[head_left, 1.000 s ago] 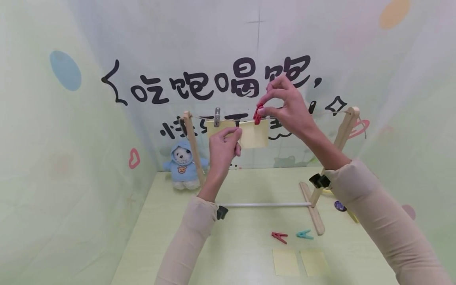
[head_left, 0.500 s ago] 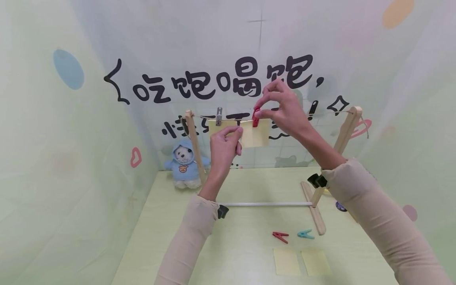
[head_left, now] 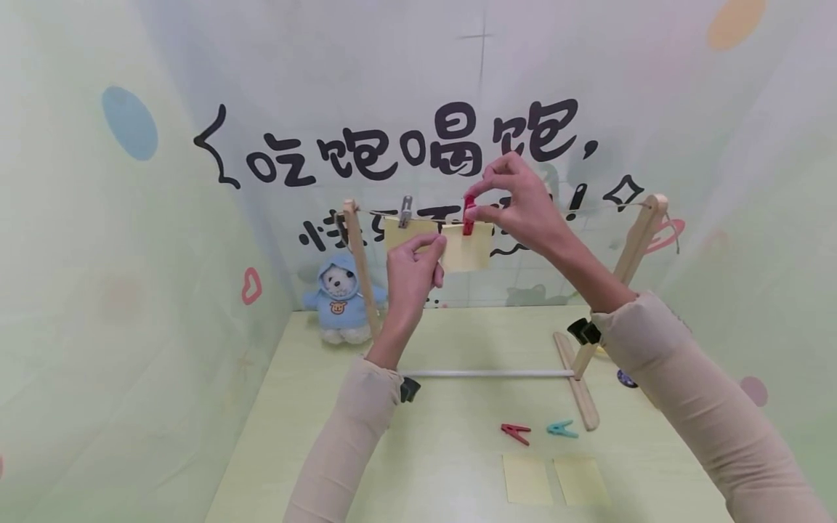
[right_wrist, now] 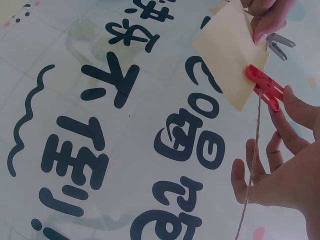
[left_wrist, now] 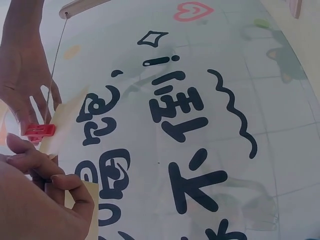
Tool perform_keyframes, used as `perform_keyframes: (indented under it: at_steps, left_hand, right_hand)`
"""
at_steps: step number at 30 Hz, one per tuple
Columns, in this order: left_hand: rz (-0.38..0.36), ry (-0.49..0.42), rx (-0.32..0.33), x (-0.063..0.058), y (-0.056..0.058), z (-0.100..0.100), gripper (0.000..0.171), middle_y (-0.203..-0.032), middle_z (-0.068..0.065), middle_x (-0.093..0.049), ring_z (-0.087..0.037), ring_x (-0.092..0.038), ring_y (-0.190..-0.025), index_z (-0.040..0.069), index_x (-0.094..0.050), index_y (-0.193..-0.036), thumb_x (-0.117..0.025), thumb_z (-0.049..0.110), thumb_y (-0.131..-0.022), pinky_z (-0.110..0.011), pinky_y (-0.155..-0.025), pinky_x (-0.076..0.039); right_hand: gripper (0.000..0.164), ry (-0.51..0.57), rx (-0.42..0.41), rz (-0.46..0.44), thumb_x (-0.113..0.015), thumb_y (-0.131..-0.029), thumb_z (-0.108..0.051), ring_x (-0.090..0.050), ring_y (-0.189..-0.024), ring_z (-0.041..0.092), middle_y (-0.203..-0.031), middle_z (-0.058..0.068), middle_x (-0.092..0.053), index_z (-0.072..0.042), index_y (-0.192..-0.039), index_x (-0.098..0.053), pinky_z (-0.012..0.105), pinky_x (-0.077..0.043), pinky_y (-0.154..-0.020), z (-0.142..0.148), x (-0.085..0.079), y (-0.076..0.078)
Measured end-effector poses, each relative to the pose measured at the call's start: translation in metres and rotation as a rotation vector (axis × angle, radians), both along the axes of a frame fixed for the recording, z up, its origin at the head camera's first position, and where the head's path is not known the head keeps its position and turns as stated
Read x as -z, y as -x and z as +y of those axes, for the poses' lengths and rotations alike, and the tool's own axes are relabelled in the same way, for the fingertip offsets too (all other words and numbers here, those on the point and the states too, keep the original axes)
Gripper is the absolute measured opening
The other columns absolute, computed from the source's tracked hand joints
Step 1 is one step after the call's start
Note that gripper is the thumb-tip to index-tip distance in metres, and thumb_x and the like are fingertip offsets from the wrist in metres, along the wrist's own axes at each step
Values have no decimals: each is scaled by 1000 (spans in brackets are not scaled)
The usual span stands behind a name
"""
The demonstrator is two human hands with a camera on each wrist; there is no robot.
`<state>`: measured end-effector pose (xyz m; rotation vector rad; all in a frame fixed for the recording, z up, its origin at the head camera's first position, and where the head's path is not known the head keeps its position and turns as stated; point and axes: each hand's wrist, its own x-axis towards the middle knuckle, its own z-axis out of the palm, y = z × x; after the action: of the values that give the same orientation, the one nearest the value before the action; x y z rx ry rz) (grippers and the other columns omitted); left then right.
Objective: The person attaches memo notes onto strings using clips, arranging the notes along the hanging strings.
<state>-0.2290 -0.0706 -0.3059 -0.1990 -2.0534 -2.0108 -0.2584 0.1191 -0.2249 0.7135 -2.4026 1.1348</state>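
A pale yellow square of note paper [head_left: 467, 252] hangs at the string [right_wrist: 257, 125] of a wooden stand. My left hand [head_left: 412, 274] pinches its upper left corner between thumb and fingers. Over its top edge sits a red clothespin [head_left: 468, 224], pinched at the handles by my right thumb and index finger; the right hand's [head_left: 523, 203] other fingers are spread apart. In the right wrist view the red clothespin's jaws lie over the paper's edge beside the string. Left of it, a grey clothespin [head_left: 406, 211] holds another yellow note [head_left: 400, 231], partly hidden behind my left hand.
The stand has two wooden posts [head_left: 631, 250] and a white crossbar [head_left: 487, 374]. Nearer on the table [head_left: 314, 436] lie a red clothespin [head_left: 516, 433], a teal clothespin [head_left: 562, 428] and two yellow notes [head_left: 527, 479]. A plush toy in blue [head_left: 340, 305] stands by the left post.
My right hand has come slightly down and the red clothespin stands more upright on the note's edge. The grey clothespin leans a little more. My left hand keeps its pinch.
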Motion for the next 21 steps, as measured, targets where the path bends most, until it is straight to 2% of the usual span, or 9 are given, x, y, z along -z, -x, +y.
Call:
perform_keyframes:
  at_steps: [9, 16, 21]
  left_hand:
    - [11, -2, -14, 5, 1, -1, 27, -49, 6, -54, -7, -44, -41, -1, -78, -123, -70, 21, -110, -22, -41, -23]
    - [4, -20, -15, 8, 3, -2, 27, -49, 6, -55, -7, -45, -42, -2, -78, -123, -70, 20, -110, -20, -42, -25]
    - [-1, -31, -12, 8, 2, -2, 27, -51, 5, -56, -7, -46, -43, -2, -78, -123, -69, 19, -110, -20, -43, -25]
  right_hand:
    - [24, -68, -9, 39, -84, -96, -3, -54, -127, 37, -128, 22, -58, 7, -117, -80, 51, -43, -108, -2, 3, -1]
    - [37, -101, -15, 18, -85, -95, -5, -53, -137, 39, -139, 23, -59, 8, -128, -75, 57, -44, -117, 1, 2, -3]
    - [47, -116, -18, 13, -84, -96, -5, -50, -143, 39, -147, 22, -58, 6, -139, -69, 60, -41, -121, 13, 1, -11]
